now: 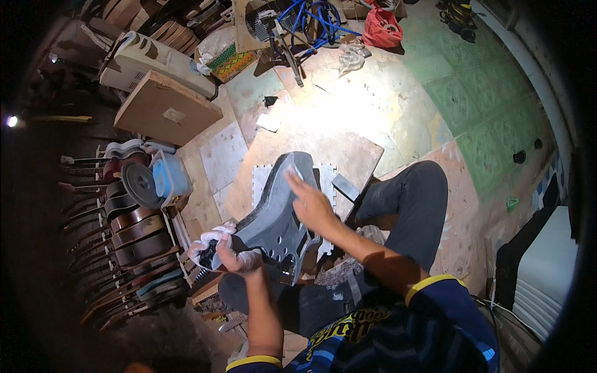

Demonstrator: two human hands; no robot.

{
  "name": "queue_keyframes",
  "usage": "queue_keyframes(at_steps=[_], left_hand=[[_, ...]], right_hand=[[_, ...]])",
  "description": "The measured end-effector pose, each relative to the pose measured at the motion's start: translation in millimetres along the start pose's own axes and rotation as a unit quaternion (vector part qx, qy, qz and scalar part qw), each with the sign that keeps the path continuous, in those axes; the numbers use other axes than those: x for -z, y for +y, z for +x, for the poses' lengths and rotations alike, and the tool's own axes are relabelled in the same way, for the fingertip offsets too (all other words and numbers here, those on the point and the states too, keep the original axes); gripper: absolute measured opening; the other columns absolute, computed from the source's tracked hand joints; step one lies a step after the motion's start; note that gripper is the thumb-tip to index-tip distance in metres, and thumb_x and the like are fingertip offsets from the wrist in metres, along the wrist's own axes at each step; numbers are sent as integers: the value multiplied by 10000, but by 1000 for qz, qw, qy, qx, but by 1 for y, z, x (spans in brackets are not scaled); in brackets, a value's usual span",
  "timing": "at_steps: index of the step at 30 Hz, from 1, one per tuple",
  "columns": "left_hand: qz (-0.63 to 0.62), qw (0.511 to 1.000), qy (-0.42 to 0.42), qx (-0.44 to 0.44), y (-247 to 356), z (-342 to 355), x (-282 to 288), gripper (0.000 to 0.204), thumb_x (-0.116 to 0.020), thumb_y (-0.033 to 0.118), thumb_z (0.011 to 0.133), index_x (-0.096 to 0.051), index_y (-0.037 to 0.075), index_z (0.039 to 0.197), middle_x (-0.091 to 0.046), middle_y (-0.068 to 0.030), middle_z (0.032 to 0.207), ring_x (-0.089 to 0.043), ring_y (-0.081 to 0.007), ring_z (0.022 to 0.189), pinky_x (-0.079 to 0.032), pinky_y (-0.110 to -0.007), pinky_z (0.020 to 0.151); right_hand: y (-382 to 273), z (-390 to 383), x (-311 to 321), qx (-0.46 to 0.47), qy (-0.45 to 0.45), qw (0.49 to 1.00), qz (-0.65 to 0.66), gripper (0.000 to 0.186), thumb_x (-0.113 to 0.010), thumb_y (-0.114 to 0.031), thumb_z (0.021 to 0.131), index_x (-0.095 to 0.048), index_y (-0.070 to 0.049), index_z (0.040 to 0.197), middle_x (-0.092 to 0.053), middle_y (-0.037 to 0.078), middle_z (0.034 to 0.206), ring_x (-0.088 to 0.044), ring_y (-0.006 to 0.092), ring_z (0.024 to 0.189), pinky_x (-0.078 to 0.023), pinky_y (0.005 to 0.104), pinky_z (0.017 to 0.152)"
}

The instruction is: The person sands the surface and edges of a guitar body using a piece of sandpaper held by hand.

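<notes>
A grey guitar body (277, 208) with curved sides and several small holes near its lower end is tilted up above my lap. My left hand (239, 255), its fingers pale and dusty or covered, is closed around the body's lower left end, beside a black part. My right hand (311, 208) lies on the body's upper face, index finger stretched along the surface and nothing visibly held; its other fingers are partly hidden. A white interlocking foam mat (326, 174) lies under the body, and a grey rectangular block (346, 186) rests at its right edge.
A wooden board (364, 149) lies under the mat. Several guitars (140, 233) hang in a row at the left, beside a blue tub (171, 177). A large box (165, 112), a metal stand (286, 53), blue hose (317, 18) and a red bag (381, 28) stand farther off.
</notes>
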State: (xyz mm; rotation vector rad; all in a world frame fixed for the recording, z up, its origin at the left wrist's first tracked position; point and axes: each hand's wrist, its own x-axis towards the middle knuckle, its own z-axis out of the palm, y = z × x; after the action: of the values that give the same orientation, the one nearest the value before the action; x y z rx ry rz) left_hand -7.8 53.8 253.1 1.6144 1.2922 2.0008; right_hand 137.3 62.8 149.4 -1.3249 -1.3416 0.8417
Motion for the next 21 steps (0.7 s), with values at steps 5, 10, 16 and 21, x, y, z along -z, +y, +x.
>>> queue_keyframes(at_steps=[5, 10, 16, 21], left_hand=[[-6, 1000, 2, -12, 4, 1, -9, 306, -477, -13, 857, -378, 93, 1127, -471, -80, 833, -523, -210, 752, -515, -390, 769], [-156, 984, 63, 56, -2, 5, -4, 290, -474, -3, 864, -369, 81, 1121, -460, -74, 823, -534, -215, 762, -520, -394, 776], [-32, 999, 32, 29, 1, 1, -4, 301, -489, 13, 846, -375, 91, 1113, -464, -70, 829, -523, -203, 780, -522, -379, 765], [-31, 999, 11, 28, -2, 0, -4, 303, -481, -7, 851, -378, 93, 1117, -471, -79, 836, -529, -206, 772, -515, -377, 771]], right_hand=[[21, 35, 5, -4, 24, 999, 21, 692, -465, 25, 831, -463, -79, 1515, -427, 213, 1567, -485, 411, 1373, -444, 420, 1106], [7, -3, -3, -15, -5, 999, 29, 689, -469, 26, 828, -451, -58, 1512, -411, 242, 1557, -461, 423, 1381, -421, 406, 1132], [13, 10, -2, 18, 21, 1000, 11, 708, -479, 12, 822, -454, -84, 1523, -423, 223, 1564, -498, 400, 1369, -451, 410, 1104], [17, 28, 5, -2, 18, 999, 40, 708, -466, 16, 825, -440, -67, 1527, -413, 250, 1560, -465, 409, 1395, -420, 402, 1134]])
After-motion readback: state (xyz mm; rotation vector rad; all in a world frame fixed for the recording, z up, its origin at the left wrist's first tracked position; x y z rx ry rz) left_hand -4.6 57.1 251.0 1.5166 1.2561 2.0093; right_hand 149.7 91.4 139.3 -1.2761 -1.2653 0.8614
